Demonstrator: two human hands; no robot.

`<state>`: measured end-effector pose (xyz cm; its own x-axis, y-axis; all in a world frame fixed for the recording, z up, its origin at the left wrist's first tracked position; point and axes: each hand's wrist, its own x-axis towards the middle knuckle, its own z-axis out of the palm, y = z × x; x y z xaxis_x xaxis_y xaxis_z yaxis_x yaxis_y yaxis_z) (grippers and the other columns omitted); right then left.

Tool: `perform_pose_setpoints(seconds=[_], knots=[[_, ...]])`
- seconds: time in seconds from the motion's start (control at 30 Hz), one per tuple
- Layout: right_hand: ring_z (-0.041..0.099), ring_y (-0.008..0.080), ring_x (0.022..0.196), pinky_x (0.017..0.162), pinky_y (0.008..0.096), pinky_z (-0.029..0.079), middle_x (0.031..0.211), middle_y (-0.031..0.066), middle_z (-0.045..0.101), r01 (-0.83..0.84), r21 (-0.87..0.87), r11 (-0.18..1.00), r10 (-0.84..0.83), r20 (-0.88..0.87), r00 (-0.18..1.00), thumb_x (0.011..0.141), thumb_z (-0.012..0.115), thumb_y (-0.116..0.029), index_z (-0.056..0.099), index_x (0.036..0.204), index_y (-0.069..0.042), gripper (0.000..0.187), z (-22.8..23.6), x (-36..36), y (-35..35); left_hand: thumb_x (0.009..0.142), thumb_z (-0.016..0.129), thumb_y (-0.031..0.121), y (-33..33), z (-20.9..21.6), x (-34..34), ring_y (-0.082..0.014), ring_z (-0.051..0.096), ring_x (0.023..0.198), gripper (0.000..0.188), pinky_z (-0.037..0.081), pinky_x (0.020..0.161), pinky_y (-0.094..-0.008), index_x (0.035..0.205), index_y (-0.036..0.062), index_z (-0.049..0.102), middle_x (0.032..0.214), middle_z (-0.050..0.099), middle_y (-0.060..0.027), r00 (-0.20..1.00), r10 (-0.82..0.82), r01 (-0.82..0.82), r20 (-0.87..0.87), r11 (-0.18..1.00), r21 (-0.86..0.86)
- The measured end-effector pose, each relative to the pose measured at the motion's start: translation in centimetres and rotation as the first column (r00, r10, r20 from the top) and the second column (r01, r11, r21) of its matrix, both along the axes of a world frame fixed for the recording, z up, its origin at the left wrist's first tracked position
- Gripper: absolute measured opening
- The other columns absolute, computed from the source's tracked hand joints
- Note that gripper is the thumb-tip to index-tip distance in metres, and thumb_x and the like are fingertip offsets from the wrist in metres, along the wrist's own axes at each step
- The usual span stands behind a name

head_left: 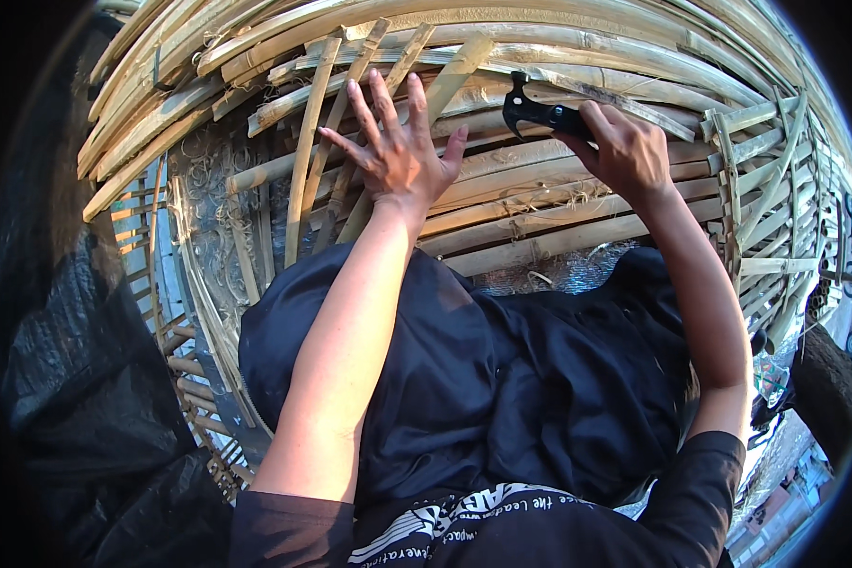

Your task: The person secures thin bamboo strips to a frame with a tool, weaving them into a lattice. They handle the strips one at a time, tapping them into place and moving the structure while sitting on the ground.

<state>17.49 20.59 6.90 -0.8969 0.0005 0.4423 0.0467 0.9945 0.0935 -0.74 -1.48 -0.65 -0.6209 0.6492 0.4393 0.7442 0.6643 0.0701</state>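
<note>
Fingers spread wide, my left hand (395,147) lies over several upright bamboo slats (312,142), with nothing gripped in it. A broader pale slat (458,76) leans just beyond its thumb. My right hand (627,151) is closed around the black handle of a small claw hammer (521,106). The hammer's dark head points left, in front of long split bamboo strips (530,170) that run crosswise. Whether the head touches the bamboo, I cannot tell. My right palm hides the end of the handle.
More split bamboo (577,38) is stacked along the far side. Black plastic sheeting (76,350) hangs at the left, beside a bamboo lattice (191,388). Woven bamboo framing (776,189) stands at the right, with a dark log (828,383) below it. Thin shavings (213,175) lie at the left.
</note>
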Motion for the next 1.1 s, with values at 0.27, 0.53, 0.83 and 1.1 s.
perform_pose_setpoints(seconds=[0.27,0.53,0.83,1.1], knots=[[0.069,0.0201,0.062,0.048,0.0347,0.054,0.074,0.0015,0.063,0.035,-0.026,0.999,-0.035,-0.002,0.999,0.089,0.076,-0.046,0.064,0.099,-0.012,0.037,0.1,0.2,0.0,0.092,0.054,0.065,0.1,-0.3,0.4,-0.048,0.006,0.156,0.088,0.002,0.106,-0.0873,0.162,0.0211,0.025,0.168,0.016,-0.0228,1.0,-0.011,0.011,-0.006,1.0,0.027],[0.066,0.0201,0.056,0.046,0.0335,0.052,0.072,0.0013,0.062,-0.088,-0.023,0.996,0.087,-0.034,0.996,0.091,0.074,-0.046,0.063,0.101,-0.012,0.037,0.4,0.1,0.3,0.092,0.054,0.065,0.0,0.0,0.1,-0.0481,0.007,0.156,0.087,0.003,0.107,-0.0869,0.162,0.0205,0.028,0.168,0.016,-0.0225,1.0,-0.009,0.009,-0.02,0.999,0.033],[0.069,0.0193,0.06,0.046,0.0327,0.052,0.078,0.001,0.066,-0.164,0.034,0.986,0.163,0.017,0.986,0.091,0.074,-0.046,0.064,0.103,-0.012,0.038,0.7,0.2,0.6,0.092,0.054,0.065,0.1,-0.1,0.4,-0.0477,0.008,0.156,0.087,0.003,0.107,-0.087,0.162,0.0207,0.027,0.168,0.016,-0.0221,0.999,-0.007,0.009,-0.034,0.999,0.042],[0.07,0.0237,0.07,0.054,0.0364,0.055,0.081,0.0048,0.068,0.203,-0.15,0.968,-0.176,0.172,0.969,0.087,0.079,-0.041,0.063,0.102,-0.011,0.036,0.4,0.4,-0.2,0.091,0.056,0.065,0.1,-0.1,0.2,-0.0484,0.008,0.156,0.087,0.005,0.106,-0.0875,0.162,0.0223,0.028,0.168,0.017,-0.0218,1.0,-0.006,0.007,-0.03,0.999,0.043]])
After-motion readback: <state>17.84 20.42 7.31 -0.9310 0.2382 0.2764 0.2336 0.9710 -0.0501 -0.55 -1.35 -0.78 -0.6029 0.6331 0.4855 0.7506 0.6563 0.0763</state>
